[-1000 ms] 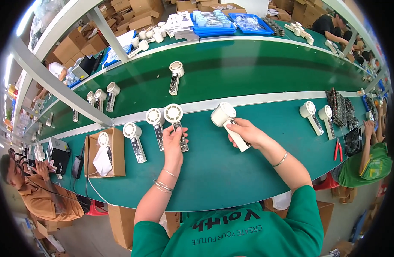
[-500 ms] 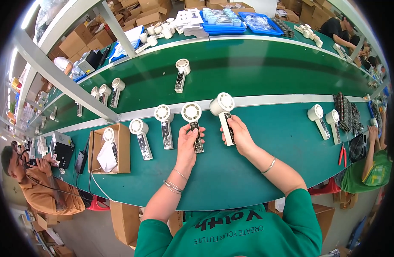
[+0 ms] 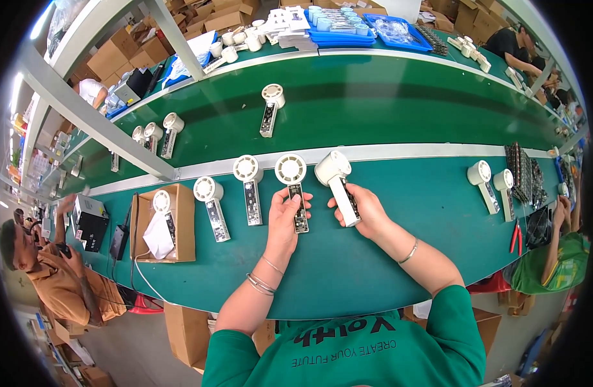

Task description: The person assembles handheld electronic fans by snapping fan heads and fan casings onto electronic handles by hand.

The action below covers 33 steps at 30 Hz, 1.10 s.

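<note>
My left hand (image 3: pixel 287 218) is wrapped around the handle of a white handheld fan (image 3: pixel 290 169). Its round slotted head points up at me, and a dark circuit board shows along the open handle. In my right hand (image 3: pixel 371 211) is a second white handheld fan (image 3: pixel 334 168), tilted so its smooth side and pale handle edge show, with part of the board beside my fingers. Both fans are held above the green bench (image 3: pixel 348 271). Left of my left hand lie two more open-handled fans, the nearer fan (image 3: pixel 252 193) and the farther fan (image 3: pixel 211 200).
A cardboard box (image 3: pixel 189 222) at left holds a fan and white paper. Several fans sit on the green belt (image 3: pixel 374 109) beyond the metal rail (image 3: pixel 399 151). At right are two fans (image 3: pixel 486 187), red-handled pliers (image 3: pixel 516 237) and a stack of dark boards (image 3: pixel 525 174). Co-workers sit on both sides.
My right hand has turned its fan, so the slotted face now points away and more of its side shows. My left hand is nearly still. The co-worker at left has raised an arm.
</note>
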{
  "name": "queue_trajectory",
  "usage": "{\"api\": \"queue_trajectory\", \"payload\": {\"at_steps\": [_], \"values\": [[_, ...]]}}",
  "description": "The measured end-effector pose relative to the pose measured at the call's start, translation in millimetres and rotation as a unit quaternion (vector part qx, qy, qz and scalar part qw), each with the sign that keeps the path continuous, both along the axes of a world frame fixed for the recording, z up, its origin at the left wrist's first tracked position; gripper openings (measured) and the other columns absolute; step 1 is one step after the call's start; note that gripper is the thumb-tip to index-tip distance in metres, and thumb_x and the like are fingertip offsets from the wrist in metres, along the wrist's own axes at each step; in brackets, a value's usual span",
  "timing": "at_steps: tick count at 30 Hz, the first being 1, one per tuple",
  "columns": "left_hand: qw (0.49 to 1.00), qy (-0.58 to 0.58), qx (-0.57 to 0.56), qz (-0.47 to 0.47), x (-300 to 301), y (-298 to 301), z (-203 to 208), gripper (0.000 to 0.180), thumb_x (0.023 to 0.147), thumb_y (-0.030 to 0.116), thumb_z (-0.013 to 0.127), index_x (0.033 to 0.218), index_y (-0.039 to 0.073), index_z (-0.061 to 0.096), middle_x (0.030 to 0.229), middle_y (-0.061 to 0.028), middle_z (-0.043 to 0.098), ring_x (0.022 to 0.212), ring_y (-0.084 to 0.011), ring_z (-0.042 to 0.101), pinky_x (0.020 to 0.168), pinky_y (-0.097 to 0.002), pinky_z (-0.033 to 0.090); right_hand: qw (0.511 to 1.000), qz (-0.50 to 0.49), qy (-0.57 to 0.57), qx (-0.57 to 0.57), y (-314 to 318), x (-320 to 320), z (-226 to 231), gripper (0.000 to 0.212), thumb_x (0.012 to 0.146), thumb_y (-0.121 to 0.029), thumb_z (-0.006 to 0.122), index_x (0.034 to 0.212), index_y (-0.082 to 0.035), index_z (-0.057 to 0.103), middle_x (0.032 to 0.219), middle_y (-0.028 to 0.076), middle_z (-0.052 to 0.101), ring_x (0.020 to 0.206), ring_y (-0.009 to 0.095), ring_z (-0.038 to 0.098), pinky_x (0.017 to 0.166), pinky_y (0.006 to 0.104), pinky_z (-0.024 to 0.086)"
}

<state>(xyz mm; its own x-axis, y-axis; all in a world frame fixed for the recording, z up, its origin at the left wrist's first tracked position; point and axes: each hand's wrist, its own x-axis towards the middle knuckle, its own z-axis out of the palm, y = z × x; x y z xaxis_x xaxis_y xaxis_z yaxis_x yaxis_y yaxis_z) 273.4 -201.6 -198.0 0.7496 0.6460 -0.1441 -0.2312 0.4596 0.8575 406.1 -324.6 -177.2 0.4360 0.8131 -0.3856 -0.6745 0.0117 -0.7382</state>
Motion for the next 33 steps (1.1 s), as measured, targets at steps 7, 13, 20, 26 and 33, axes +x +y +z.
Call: {"api": "queue_trajectory", "payload": {"at_steps": [7, 13, 20, 26, 33], "values": [[1.0, -0.001, -0.004, 0.005, -1, -1, 0, 0.026, 0.088, 0.015, 0.052, 0.107, 0.003, 0.04, 0.094, -0.0122, 0.058, 0.077, -0.0118, 0.054, 0.064, -0.0237, 0.048, 0.997, 0.024, -0.053, -0.054, -2, -5, 2, 0.03, 0.092, -0.024, 0.033, 0.104, 0.0, 0.047, 0.078, 0.01, 0.059, 0.052, 0.016, 0.054, 0.042, 0.0265, 0.045], [1.0, -0.011, 0.009, 0.027, 0, -1, 2, 0.027, 0.087, 0.015, 0.053, 0.107, 0.003, 0.04, 0.094, -0.0123, 0.058, 0.078, -0.0116, 0.054, 0.064, -0.0235, 0.047, 0.822, 0.063, -0.532, -0.194, -6, -8, 2, 0.032, 0.087, -0.024, 0.048, 0.107, 0.002, 0.048, 0.078, 0.01, 0.056, 0.059, 0.02, 0.057, 0.056, 0.0332, 0.046], [1.0, -0.01, 0.005, 0.021, -1, 1, 3, 0.028, 0.087, 0.016, 0.054, 0.107, 0.003, 0.04, 0.094, -0.0118, 0.058, 0.077, -0.0112, 0.053, 0.064, -0.0233, 0.047, 0.627, -0.057, -0.76, -0.161, -5, -5, 9, 0.035, 0.084, -0.028, 0.054, 0.103, 0.002, 0.05, 0.087, 0.015, 0.057, 0.07, 0.029, 0.057, 0.062, 0.0376, 0.047], [1.0, -0.009, 0.002, 0.021, -3, 0, 1, 0.028, 0.087, 0.015, 0.054, 0.107, 0.002, 0.039, 0.094, -0.0119, 0.058, 0.077, -0.0108, 0.053, 0.064, -0.0233, 0.047, 0.715, 0.109, -0.624, -0.296, -2, -1, 29, 0.04, 0.079, -0.036, 0.057, 0.088, 0.003, 0.055, 0.08, 0.016, 0.06, 0.075, 0.029, 0.06, 0.068, 0.0385, 0.047], [1.0, -0.018, 0.009, 0.021, -2, 0, 0, 0.027, 0.087, 0.014, 0.054, 0.106, 0.002, 0.039, 0.094, -0.0121, 0.058, 0.077, -0.0107, 0.053, 0.063, -0.0228, 0.047, 0.728, 0.158, -0.622, -0.239, -10, 7, 19, 0.029, 0.072, -0.027, 0.061, 0.079, -0.001, 0.053, 0.079, 0.015, 0.059, 0.075, 0.03, 0.058, 0.066, 0.0388, 0.045]]}}
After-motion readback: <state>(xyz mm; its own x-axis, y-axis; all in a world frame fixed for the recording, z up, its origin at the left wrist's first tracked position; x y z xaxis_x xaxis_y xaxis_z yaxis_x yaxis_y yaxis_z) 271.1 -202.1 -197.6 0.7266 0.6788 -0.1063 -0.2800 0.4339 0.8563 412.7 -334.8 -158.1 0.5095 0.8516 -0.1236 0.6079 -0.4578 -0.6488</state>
